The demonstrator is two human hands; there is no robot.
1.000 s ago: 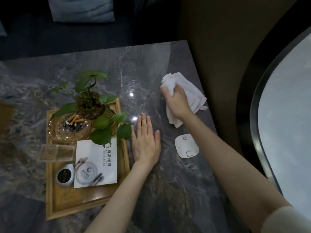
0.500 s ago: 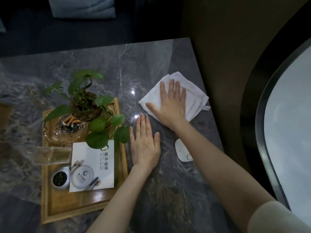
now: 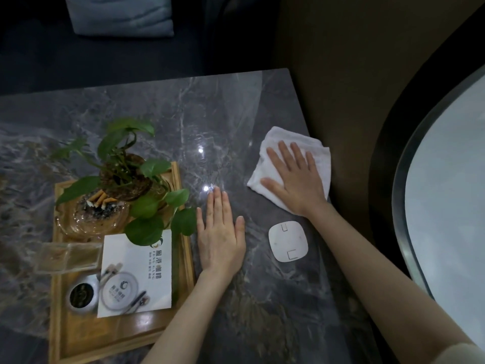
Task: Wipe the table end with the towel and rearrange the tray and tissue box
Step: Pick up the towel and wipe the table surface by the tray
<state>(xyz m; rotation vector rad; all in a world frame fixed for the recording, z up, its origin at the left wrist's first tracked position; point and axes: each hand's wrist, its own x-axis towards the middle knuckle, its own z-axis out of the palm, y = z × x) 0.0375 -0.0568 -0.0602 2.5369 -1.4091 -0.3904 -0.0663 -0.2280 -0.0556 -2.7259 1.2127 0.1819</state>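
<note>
A white towel [image 3: 319,157] lies spread on the right end of the grey marble table [image 3: 223,114], close to its right edge. My right hand [image 3: 294,177] presses flat on the towel with the fingers spread. My left hand [image 3: 220,232] rests flat on the bare table, fingers together, just right of the wooden tray [image 3: 78,337]. The tray holds a potted green plant [image 3: 123,164], a glass ashtray [image 3: 97,214] with cigarette butts, a white printed card [image 3: 136,274], a clear box [image 3: 68,257] and a small round cup [image 3: 81,296]. No tissue box is in view.
A white rounded-square pad [image 3: 288,240] lies on the table between my forearms. A brown wall runs along the table's right edge. A dark seat with a blue-grey cushion [image 3: 120,14] stands beyond the far edge. A curved dark-framed window [image 3: 446,179] fills the right side.
My right hand went from gripping the bunched towel to pressing it flat, then slid it right toward the table edge. My left hand stayed flat beside the tray.
</note>
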